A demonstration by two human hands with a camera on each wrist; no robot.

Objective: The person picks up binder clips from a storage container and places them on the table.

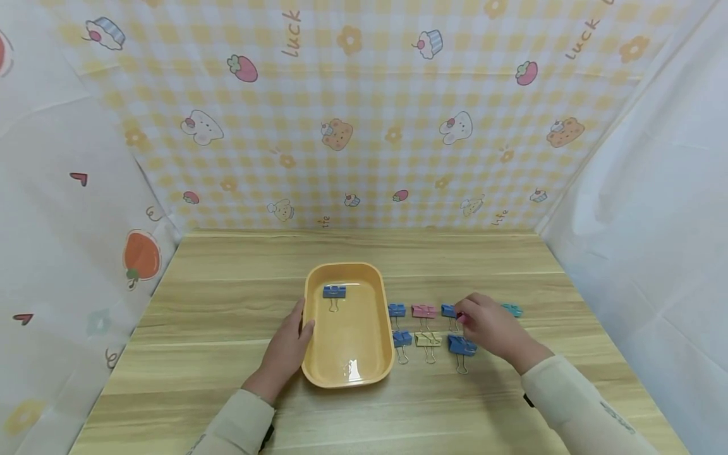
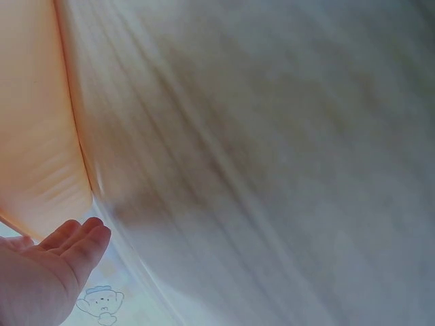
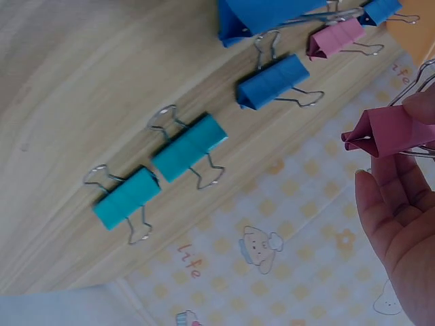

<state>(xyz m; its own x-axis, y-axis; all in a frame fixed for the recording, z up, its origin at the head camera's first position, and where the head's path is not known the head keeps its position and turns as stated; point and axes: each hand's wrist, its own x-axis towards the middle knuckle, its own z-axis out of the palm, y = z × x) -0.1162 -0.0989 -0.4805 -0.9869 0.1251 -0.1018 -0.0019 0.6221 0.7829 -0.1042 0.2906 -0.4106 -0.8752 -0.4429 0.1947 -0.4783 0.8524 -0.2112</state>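
My right hand [image 1: 491,323] pinches a pink binder clip [image 3: 394,132] between thumb and fingers, raised over the table. Below and around it lie blue binder clips [image 1: 462,345], partly covered by the hand in the head view. Two teal binder clips [image 3: 189,148] lie side by side in the right wrist view. My left hand [image 1: 284,351] rests along the left side of a yellow tray [image 1: 347,383], its fingers straight against the outer wall and the thumb at the rim. Inside the tray, near its far end, lies one blue binder clip [image 1: 333,292].
Between tray and right hand, more clips lie in two rows, among them a pink clip [image 1: 423,311] and a yellow clip [image 1: 428,339]. The wooden table [image 1: 239,265] meets a patterned cloth [image 1: 370,164] at the back, with white cloth at both sides.
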